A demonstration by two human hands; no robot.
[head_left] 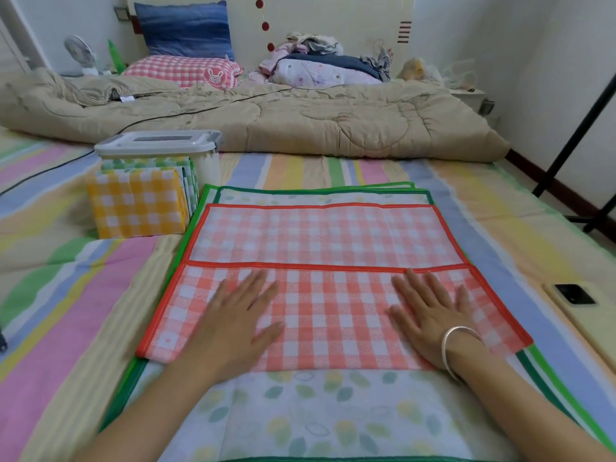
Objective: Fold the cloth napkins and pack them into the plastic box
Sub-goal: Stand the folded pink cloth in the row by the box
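On the pastel striped bedsheet, left hand and right hand press flat, fingers straight, on the red-checked cloth napkin; lidded whitish plastic box at 10 o'clock.

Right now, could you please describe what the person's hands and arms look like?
Both forearms are bare, no sleeves in view. The right hand has a plain silver bangle round its wrist. The left hand wears nothing; no rings or gloves show.

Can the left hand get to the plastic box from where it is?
Probably yes. The left hand lies flat on the red checked napkin, holding nothing, and the plastic box sits ahead to the left. Only the folded yellow napkin stands in front of it.
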